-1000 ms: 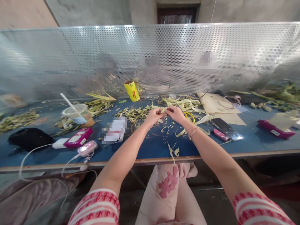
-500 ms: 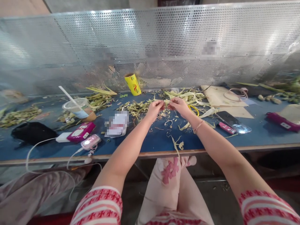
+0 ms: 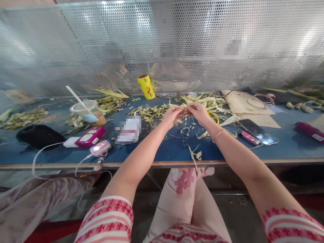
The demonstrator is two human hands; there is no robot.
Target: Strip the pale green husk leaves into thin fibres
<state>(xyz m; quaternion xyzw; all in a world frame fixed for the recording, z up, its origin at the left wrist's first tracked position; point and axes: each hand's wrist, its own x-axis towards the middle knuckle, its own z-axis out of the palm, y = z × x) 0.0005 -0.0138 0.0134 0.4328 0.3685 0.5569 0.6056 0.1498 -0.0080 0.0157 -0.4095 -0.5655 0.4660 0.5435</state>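
Over the blue surface [image 3: 162,153], the person's left hand [image 3: 172,115] and right hand [image 3: 199,113] meet almost tip to tip. The fingers of each are drawn together, apparently pinching one small pale-green scrap [image 3: 185,106] between them; they hide most of it, so I can't make out its shape. To me, standing by, it looks like a bit of picking apart by hand. Just left of the fingers lies a heap of green trimmings [image 3: 151,114]; long pale husks [image 3: 206,100] spread beyond them and to the right, and a yellow ring [image 3: 214,117] sits near the right wrist. Crumbs and curls [image 3: 186,130] litter the space nearer than the fingers. Farther off to the left, a yellow tube [image 3: 146,87] leans a little. I'd judge the next move calls for a light, steady pinch on both sides, with a small pull or twist rather than force.
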